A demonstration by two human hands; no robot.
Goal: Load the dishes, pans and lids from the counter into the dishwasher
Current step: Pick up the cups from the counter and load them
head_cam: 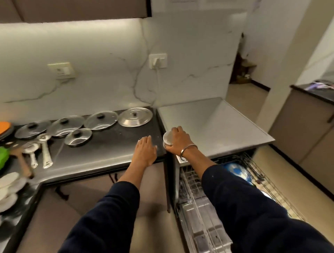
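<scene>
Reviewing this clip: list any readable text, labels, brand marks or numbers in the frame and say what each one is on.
No text can be read in this frame.
Papers on the wall at the top edge: cut off and blurred, nothing legible.
Wall sockets and: no readable marking.
Small white bowl in the right hand: no print visible.
Pan lids on the counter: no readable stamp.
Left hand lies flat on the counter, holding nothing.

No text, label, brand, number or sign can be read anywhere; the pale sheets (182,1) fixed on the wall at twelve o'clock are cut off and too blurred for any lettering to be made out
</scene>
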